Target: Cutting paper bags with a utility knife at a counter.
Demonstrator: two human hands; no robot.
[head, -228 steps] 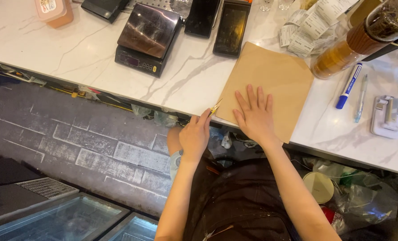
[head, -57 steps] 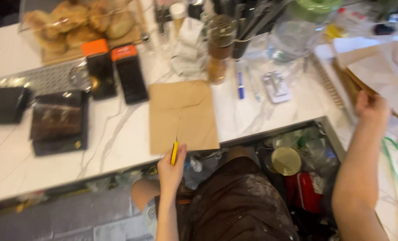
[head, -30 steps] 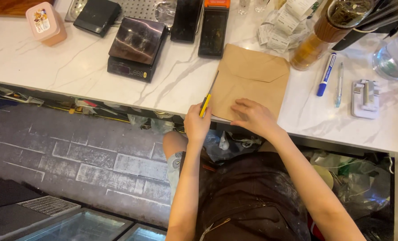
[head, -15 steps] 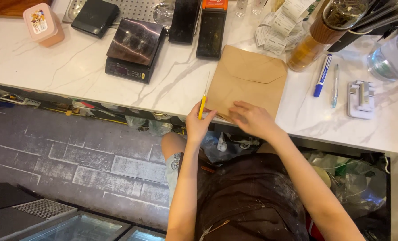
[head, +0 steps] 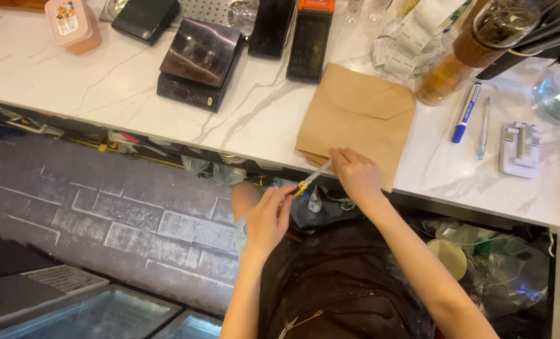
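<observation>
White marble counter (head: 104, 88) with a flat brown paper bag (head: 361, 119) near its front edge, right hand (head: 357, 176) fingers closed on the bag's lower edge, left hand (head: 268, 216) pinching a yellow-tipped pen (head: 311, 177) just below, black scale (head: 199, 63) well left

Brown bag (head: 358, 119) on white, grey-veined counter (head: 72, 81)

Left of bag: black scale (head: 198, 63), glossy dark top; pink box (head: 72, 25) farther left. Right of bag: blue-and-white marker (head: 466, 113), pale teal pen (head: 483, 127), amber jar (head: 456, 66). Below bag: yellow-and-white pen (head: 309, 179), dark brown apron (head: 336, 282), grey brick-patterned floor (head: 104, 213).
</observation>
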